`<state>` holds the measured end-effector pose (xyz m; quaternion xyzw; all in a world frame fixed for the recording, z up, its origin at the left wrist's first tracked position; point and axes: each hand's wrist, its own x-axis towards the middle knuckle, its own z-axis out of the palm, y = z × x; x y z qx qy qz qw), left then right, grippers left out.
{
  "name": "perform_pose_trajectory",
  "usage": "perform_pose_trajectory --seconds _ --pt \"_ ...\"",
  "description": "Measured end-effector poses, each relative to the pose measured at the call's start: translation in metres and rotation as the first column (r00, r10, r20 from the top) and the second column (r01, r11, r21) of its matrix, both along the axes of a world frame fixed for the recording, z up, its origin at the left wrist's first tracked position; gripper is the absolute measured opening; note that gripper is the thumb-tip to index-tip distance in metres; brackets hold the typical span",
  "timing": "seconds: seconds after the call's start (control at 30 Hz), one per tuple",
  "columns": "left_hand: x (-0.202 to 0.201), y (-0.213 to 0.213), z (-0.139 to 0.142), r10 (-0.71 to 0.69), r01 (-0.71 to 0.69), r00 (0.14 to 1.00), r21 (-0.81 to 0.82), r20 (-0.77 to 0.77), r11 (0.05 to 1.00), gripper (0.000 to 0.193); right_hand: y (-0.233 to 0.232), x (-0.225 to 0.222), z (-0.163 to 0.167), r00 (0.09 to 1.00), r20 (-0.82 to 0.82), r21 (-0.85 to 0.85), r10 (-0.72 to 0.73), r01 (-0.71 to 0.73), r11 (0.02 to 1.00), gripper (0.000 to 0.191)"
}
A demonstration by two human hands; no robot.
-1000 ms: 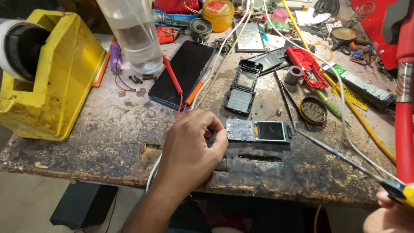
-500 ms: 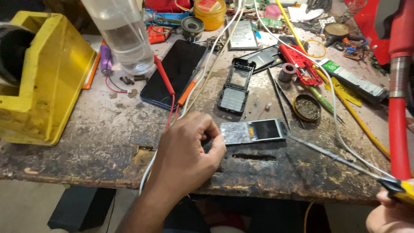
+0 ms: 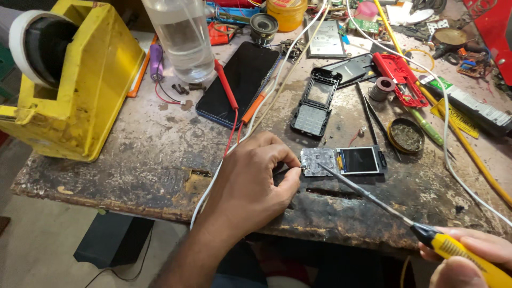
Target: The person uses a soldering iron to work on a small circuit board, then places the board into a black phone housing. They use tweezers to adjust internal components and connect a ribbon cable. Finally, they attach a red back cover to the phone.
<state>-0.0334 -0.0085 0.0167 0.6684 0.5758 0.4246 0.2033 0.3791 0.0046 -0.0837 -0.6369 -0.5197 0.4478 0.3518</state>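
Yellow-handled screwdriver (image 3: 405, 221) gripped in the right hand (image 3: 469, 258) at the lower right corner, fingers wrapped shut around the handle, long metal shaft slanting up and left with its tip on the left part of the phone circuit board (image 3: 344, 160). Board flat on the worn, scarred wooden workbench (image 3: 133, 165), near the front edge, small dark screen at its right end, grey keypad section at its left. Left hand (image 3: 250, 186) resting on the bench just left of the board, thumb and forefinger pinched nearly closed at the board's left edge; too small to tell whether anything sits between the fingertips. Black keypad frame (image 3: 314, 109) lying just beyond the board, a dark smartphone (image 3: 240, 80) farther left with a red probe (image 3: 226, 88) across it. Round tin (image 3: 406, 135) just right of the frame. Big yellow tape dispenser (image 3: 69, 80) at far left, clear plastic bottle (image 3: 184, 37) beside it. White cable (image 3: 448, 154) trailing across the right side of the bench.
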Motion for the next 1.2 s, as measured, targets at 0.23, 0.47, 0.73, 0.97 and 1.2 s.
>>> perform_pose_trajectory --seconds 0.23,0.47,0.73,0.97,1.2 --pt "0.000 0.000 0.000 -0.002 0.002 1.000 0.028 -0.020 1.000 0.012 -0.038 -0.036 -0.007 0.984 0.173 0.655 0.035 -0.141 0.743 0.025" --pt "0.001 0.002 -0.001 0.014 -0.014 1.000 0.002 -0.019 1.000 0.012 -0.038 -0.041 0.004 0.972 0.227 0.633 0.055 -0.191 0.750 0.025" --pt "0.002 0.003 -0.002 0.029 -0.030 0.999 -0.026 -0.046 0.999 0.011 -0.033 -0.044 0.008 0.960 0.265 0.651 0.094 -0.250 0.717 0.025" --pt "0.002 0.003 -0.003 0.030 -0.029 0.998 0.013 -0.051 0.999 0.011 -0.035 -0.042 0.008 0.959 0.275 0.625 0.065 -0.230 0.746 0.024" --pt "0.002 0.003 -0.003 0.028 -0.028 0.998 0.005 -0.047 1.000 0.011 -0.028 -0.028 0.005 0.939 0.313 0.624 0.144 -0.318 0.714 0.027"
